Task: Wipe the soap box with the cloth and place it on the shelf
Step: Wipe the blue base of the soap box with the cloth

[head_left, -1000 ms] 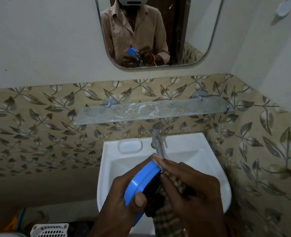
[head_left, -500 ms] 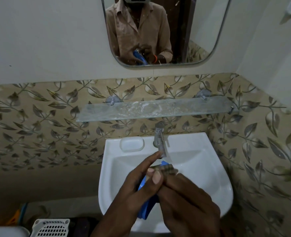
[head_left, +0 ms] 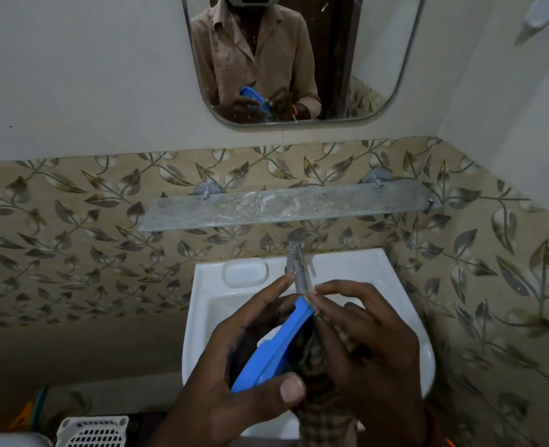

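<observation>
- Over the white washbasin (head_left: 199,317): blue soap box (head_left: 274,350), held on edge and tilted, its upper end just below the tap (head_left: 299,266).
- Basin bowl: contents hidden behind the hands; moulded soap recess (head_left: 244,271) bare.
- Left hand (head_left: 234,375): curled round the box, thumb pressed on its lower rim.
- Right hand (head_left: 366,350): fingers bent, pressing the checked cloth (head_left: 321,414) against the box's right side.
- Glass shelf (head_left: 266,209): above the tap, well apart from the box.
- White slotted basket (head_left: 92,432): lower left, contents unseen.
</observation>
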